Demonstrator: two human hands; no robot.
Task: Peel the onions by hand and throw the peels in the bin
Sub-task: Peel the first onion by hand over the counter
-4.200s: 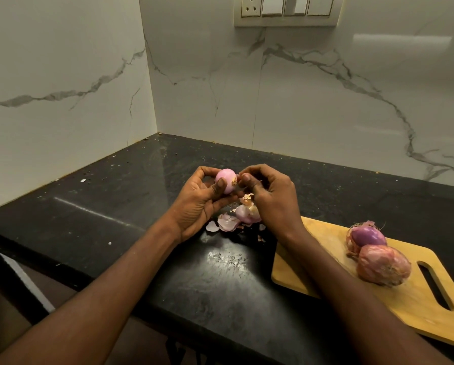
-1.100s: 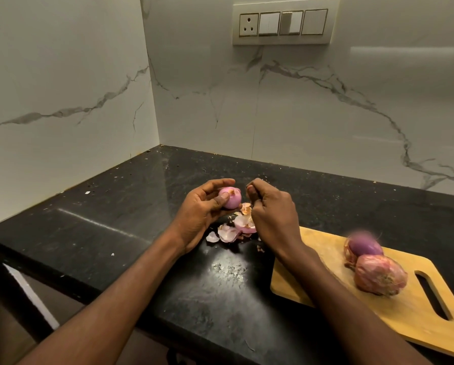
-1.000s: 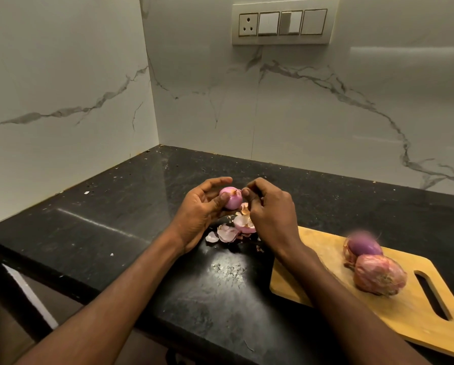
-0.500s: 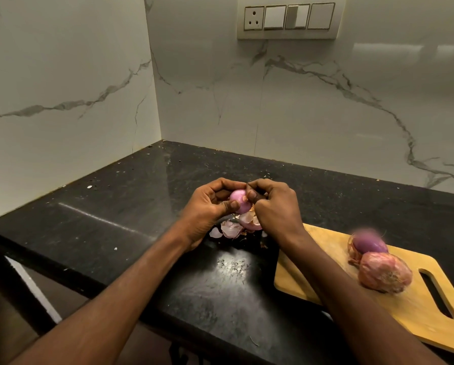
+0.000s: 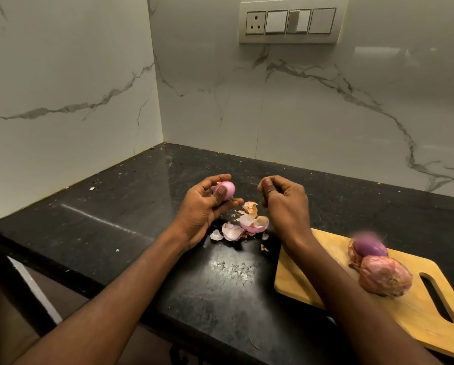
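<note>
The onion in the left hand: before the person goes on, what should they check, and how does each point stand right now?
1. Onion held firmly: ok, the left hand grips it with thumb across it.
2. Onion fully peeled: cannot tell, the visible side is smooth and pink, the rest is hidden by fingers.
3. Right hand free of scraps: cannot tell, its fingertips are pinched together, anything between them is too small to see.
4. Peels gathered: ok, they lie in a loose heap on the counter under the hands.
5. Bin within reach: cannot tell, none in view.
6. More onions ready: ok, two sit on the board, one still in its skin.
</note>
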